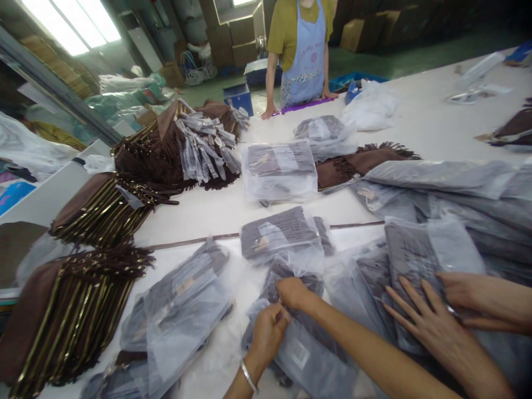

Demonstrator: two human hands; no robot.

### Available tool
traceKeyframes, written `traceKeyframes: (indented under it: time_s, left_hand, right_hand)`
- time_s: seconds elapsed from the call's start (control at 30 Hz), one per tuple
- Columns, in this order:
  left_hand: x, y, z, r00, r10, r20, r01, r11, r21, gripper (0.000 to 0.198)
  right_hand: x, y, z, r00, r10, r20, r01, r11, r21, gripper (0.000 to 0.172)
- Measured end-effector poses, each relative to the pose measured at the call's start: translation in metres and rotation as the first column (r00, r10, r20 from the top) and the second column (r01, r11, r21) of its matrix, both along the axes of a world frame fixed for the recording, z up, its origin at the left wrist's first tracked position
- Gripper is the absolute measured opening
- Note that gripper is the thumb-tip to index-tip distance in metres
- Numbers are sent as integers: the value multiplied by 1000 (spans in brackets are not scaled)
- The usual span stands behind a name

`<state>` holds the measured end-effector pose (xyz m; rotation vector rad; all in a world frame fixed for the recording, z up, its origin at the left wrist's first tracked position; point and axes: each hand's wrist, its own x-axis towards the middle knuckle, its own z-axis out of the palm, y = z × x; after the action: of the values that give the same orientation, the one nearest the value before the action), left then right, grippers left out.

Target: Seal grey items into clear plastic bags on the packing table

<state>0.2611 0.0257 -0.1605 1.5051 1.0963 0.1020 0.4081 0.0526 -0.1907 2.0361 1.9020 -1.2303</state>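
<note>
Low in the middle of the view, my left hand [268,332], with a silver bangle at its wrist, is closed in a pinch on the edge of a frosted plastic bag [318,360]. Just above it, my right hand [293,292] has its fingers curled on the same bag's upper part; the fingertips are partly hidden. Dark folded goods show through the bag, and a white barcode label [298,353] is on it. Right behind my hands lies another bagged dark item [278,235].
To the right, a co-worker's hands [432,321] press on bagged items [415,249]. Brown fringed bags with gold zips [75,310] are piled left. More filled plastic bags [187,310] lie nearby. Across the table [199,213] stands a person in a blue apron [305,55].
</note>
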Motion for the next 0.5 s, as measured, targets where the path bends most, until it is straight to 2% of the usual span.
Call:
traceKeyframes:
  time_s: [0.1, 0.2, 0.3, 0.4, 0.47, 0.5]
  left_hand:
    - [-3, 1, 6, 992, 30, 122, -13, 990, -140, 13]
    - [-12, 3, 4, 992, 83, 89, -66, 981, -183, 16]
    - [-20, 3, -2, 992, 107, 64, -94, 978, -184, 18]
    - [-23, 3, -5, 992, 89, 87, -73, 982, -173, 21]
    - [-22, 5, -5, 993, 65, 100, -46, 983, -177, 23]
    - [-22, 7, -5, 994, 46, 103, -27, 983, -183, 23]
  right_hand:
    - [3, -3, -3, 995, -75, -62, 76, 997, 30, 20]
    - [13, -11, 5, 967, -182, -177, 198, 977, 78, 13]
    - [24, -31, 20, 908, -295, -298, 339, 935, 107, 26]
    - [25, -63, 34, 800, -430, -418, 481, 876, 21, 43]
    - [18, -85, 40, 716, -508, -478, 550, 833, -61, 44]
    - [13, -94, 42, 723, -525, -449, 562, 825, -59, 40]
